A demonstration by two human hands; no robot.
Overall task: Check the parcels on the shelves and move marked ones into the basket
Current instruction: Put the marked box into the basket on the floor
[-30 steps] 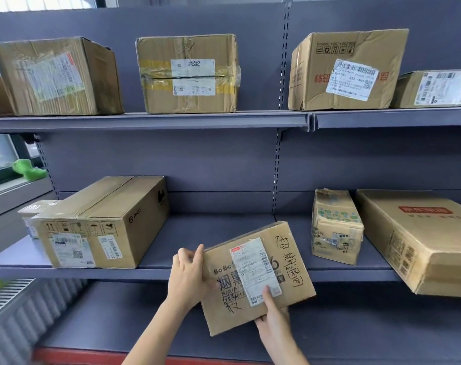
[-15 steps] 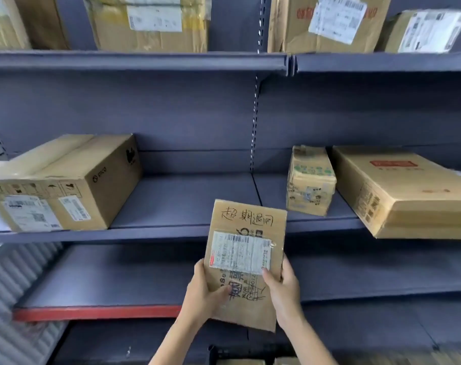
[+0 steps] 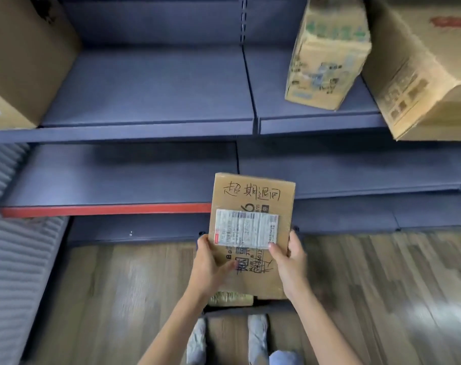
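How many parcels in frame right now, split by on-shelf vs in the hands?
On the shelf: 3 (big box at the left edge, small green-printed box, large box at the right)
Held in the hands: 1 (handwritten parcel, left hand, right hand)
Total: 4
A further packet shows partly beneath the held one; not counted.

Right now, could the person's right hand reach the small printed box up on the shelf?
Probably not yet: the right hand and the left hand both grip the handwritten parcel, held low. The small printed box stands unobstructed at the shelf edge, so once freed, likely yes.
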